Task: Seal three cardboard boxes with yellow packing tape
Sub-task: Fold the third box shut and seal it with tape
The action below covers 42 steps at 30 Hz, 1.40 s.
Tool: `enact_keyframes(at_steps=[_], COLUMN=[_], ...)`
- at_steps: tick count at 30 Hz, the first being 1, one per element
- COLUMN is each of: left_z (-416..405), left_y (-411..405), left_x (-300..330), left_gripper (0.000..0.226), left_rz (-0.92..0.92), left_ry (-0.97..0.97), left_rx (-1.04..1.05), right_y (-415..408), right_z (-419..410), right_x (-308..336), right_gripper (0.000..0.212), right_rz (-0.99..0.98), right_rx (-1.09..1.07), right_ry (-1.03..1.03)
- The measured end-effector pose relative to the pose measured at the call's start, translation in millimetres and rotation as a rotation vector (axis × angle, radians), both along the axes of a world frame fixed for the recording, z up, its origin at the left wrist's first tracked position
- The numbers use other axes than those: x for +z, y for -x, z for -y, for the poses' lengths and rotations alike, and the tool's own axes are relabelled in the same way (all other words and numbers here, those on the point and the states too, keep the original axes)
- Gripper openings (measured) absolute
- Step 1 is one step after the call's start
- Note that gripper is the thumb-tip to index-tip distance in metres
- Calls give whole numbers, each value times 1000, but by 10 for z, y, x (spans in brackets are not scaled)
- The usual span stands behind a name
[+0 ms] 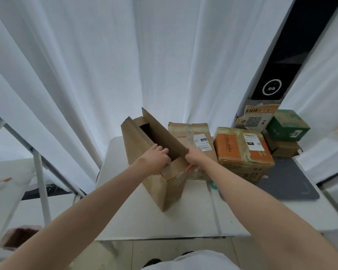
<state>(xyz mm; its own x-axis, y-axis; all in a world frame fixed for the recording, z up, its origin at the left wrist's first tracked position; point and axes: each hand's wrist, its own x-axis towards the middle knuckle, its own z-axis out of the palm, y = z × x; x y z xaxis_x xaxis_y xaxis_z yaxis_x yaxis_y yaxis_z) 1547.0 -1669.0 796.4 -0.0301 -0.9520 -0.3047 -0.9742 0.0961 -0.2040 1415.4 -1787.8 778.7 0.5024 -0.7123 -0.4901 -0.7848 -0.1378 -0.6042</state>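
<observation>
Tall box point(154, 172) stands upright on table point(183, 221); near end flap is pressed by left hand point(157, 157), fingers curled over; long flap point(162, 133) is held by right hand point(193, 159), grip partly hidden; no tape seen; flap likely springs open if released.

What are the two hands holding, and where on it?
Both hold the open cardboard box. The left hand curls over its top edge at the opening; the right hand grips the near end of the raised long flap.
</observation>
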Motion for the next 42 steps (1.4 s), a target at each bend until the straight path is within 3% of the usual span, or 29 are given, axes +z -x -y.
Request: enact_keyframes(at_steps=[3,8,19,23,25,29,31,35,37,40,42], left_z=[152,371,728,844,895,932,941,921,906,921,946], left_y=[206,409,825,910,930,975,1020,1125,1129,1124,1166], left_x=[50,123,-31,-18,-27,-71,-119,-206,-235,-263,-257], left_gripper=[43,67,29,29,20,26,24,25,20,26,37], left_rz=[-8,-187,-408,-444,-463,-502,-532,-571,-568,-634,-675], left_ry=[-67,-181,-117,-39,-35,-13,-9,13,-4,0,28], left_rx=[-26,62,265,284,311,361,388,415,436,466,450], right_y=[188,382,685,816,888,969,981,1031,1101,1271,1390], right_z=[125,359,910,982,1010,1023,1021,1002,1003,980,995], right_x=[59,34,-1,36,9,-82,-138,-292,-349,-341,-434], right_gripper=[25,32,33,35,45,82,87,73,69,44,39], right_rz=[-34,-55,107,195,217,209,179,105,156,350,408], right_rx=[33,4,-63,-15,30,15,-23,18,12,-155,-309], right_ry=[27,35,176,186,128,128,120,144,130,62,42])
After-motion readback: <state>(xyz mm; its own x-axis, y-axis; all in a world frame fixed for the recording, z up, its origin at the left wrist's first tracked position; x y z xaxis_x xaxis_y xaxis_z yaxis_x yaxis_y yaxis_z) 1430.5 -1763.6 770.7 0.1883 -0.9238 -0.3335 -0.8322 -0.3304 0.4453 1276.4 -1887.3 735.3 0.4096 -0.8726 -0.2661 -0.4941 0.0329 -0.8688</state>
